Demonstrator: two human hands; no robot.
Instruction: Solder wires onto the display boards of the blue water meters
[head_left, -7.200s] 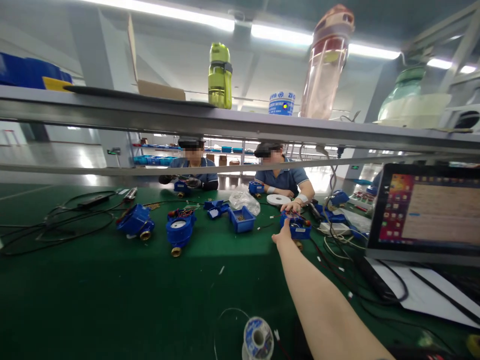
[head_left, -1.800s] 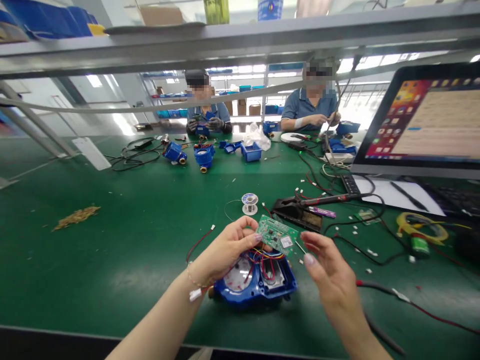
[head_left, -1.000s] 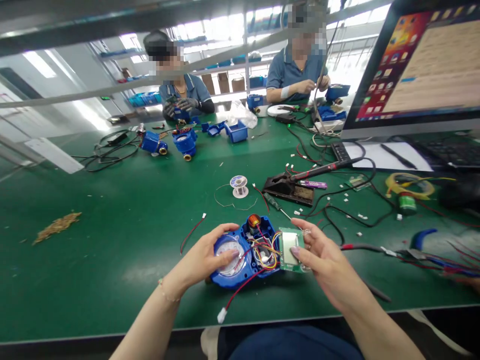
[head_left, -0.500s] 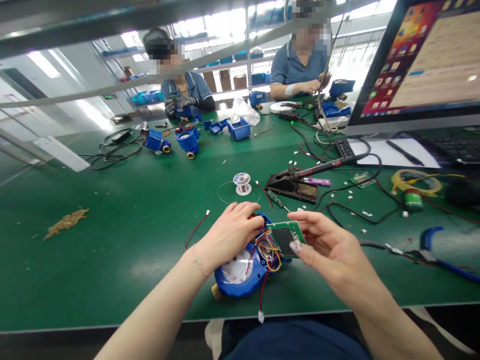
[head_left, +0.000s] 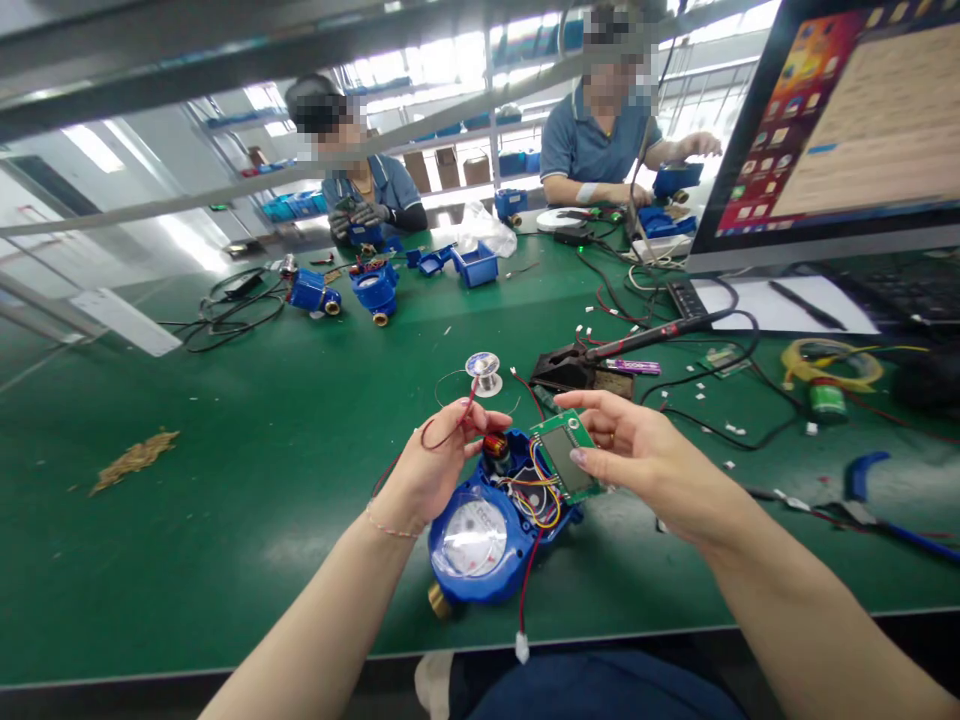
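A blue water meter (head_left: pixel 480 590) with a round clear window and a brass fitting lies on the green bench before me. Its upper compartment is uncovered, showing coloured wires and a dark cylinder with a red-orange end (head_left: pixel 495 448). My left hand (head_left: pixel 439 455) is beside that cylinder, fingers bent together around a thin red-and-black wire (head_left: pixel 430 445) that loops over the hand; the exact grip is partly hidden. Between thumb and fingers my right hand (head_left: pixel 630 440) grips a green circuit board with a grey display (head_left: pixel 564 460), tilted over the compartment's right side. Coloured wires join board and meter.
A solder spool (head_left: pixel 484 372) and a soldering iron (head_left: pixel 652 332) on its stand lie beyond the meter. Cutters with blue handles (head_left: pixel 862 500) are at right, below a monitor (head_left: pixel 825 130). Two co-workers sit opposite, near more blue meters (head_left: pixel 375 290).
My left hand has drawn back left from the compartment, uncovering the cylinder and the window, and a wire now loops over it. The board has turned its display more upward.
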